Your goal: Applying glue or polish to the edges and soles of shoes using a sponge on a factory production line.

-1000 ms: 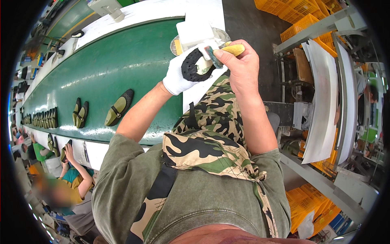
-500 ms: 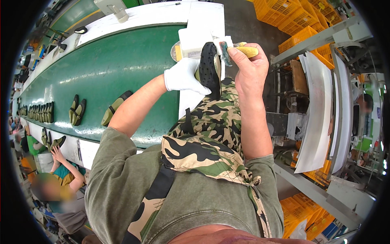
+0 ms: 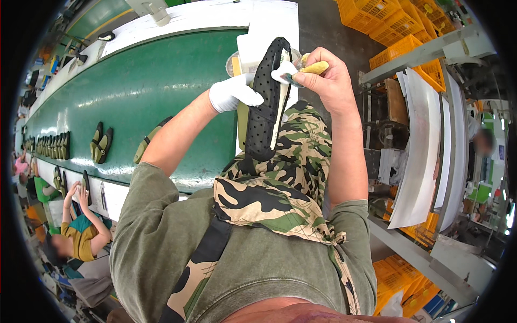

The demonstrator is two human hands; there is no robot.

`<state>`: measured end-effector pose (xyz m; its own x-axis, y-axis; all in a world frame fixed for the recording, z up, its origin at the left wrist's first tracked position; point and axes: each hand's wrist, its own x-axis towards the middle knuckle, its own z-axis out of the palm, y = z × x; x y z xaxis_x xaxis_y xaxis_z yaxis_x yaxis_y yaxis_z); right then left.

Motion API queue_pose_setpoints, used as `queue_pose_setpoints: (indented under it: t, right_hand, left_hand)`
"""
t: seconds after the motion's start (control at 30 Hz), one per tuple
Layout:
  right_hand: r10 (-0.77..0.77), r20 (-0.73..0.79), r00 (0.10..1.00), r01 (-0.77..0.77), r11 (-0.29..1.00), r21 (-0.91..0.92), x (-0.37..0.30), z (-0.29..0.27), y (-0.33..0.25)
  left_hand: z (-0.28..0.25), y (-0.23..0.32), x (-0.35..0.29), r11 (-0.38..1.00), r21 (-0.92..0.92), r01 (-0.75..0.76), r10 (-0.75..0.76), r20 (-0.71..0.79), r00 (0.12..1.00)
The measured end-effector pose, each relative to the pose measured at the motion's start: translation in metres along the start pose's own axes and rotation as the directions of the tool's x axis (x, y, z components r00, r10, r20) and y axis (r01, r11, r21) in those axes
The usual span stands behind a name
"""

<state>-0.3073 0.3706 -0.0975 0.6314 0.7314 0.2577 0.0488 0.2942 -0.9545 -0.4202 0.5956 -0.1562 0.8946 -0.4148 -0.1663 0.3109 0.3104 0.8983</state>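
My left hand (image 3: 235, 93), in a white glove, grips an olive-green shoe with a black dotted sole (image 3: 265, 91). The shoe stands on edge, sole toward me, thumb pressed on the sole. Bare and bent at the fingers, my right hand (image 3: 329, 81) pinches a white cloth (image 3: 284, 72) with a dark green patch. The cloth touches the pale side edge of the shoe near its upper end. A yellow piece (image 3: 315, 68) shows at the right fingers; whether it is a finger cover or a handle I cannot tell.
A green belt (image 3: 177, 81) runs left, bearing a pair of olive shoes (image 3: 102, 142) and a row of several more. White tabletop (image 3: 272, 16) borders it. Yellow crates (image 3: 366, 19) and a metal rack (image 3: 420, 54) stand at right. A co-worker (image 3: 86, 239) holds a shoe at lower left.
The shoe has come nearer and turned so more of its sole shows. My right hand has moved left and the cloth now meets the shoe's edge. The co-worker's shoe is tipped more upright.
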Motion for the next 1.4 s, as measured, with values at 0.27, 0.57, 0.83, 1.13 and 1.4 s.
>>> queue_pose_setpoints:
  t: [0.27, 0.57, 0.83, 1.13, 1.4]
  right_hand:
    - [-0.216, -0.336, 0.917, 0.194, 0.976, -0.098, 0.005, -0.005, 0.015]
    - [0.06, -0.204, 0.977, -0.08, 0.993, -0.09, -0.065, -0.014, 0.014]
    - [-0.008, -0.387, 0.922, -0.033, 0.995, -0.098, -0.114, -0.02, 0.019]
    - [-0.032, -0.389, 0.921, 0.039, 0.999, 0.009, -0.153, -0.04, 0.025]
    - [-0.088, -0.373, 0.923, 0.115, 0.992, 0.049, -0.191, -0.091, 0.017]
  left_hand:
    - [0.008, -0.001, 0.011, 0.987, -0.157, 0.022, -0.026, -0.023, 0.999]
    - [0.006, -0.023, 0.042, 0.969, -0.246, 0.028, -0.047, -0.071, 0.996]
    - [0.044, -0.017, 0.073, 0.977, -0.207, -0.055, 0.021, -0.164, 0.986]
    - [0.059, -0.033, 0.111, 0.972, -0.22, 0.082, -0.112, -0.128, 0.985]
    - [0.081, -0.031, 0.167, 0.968, -0.198, 0.157, -0.16, 0.002, 0.987]
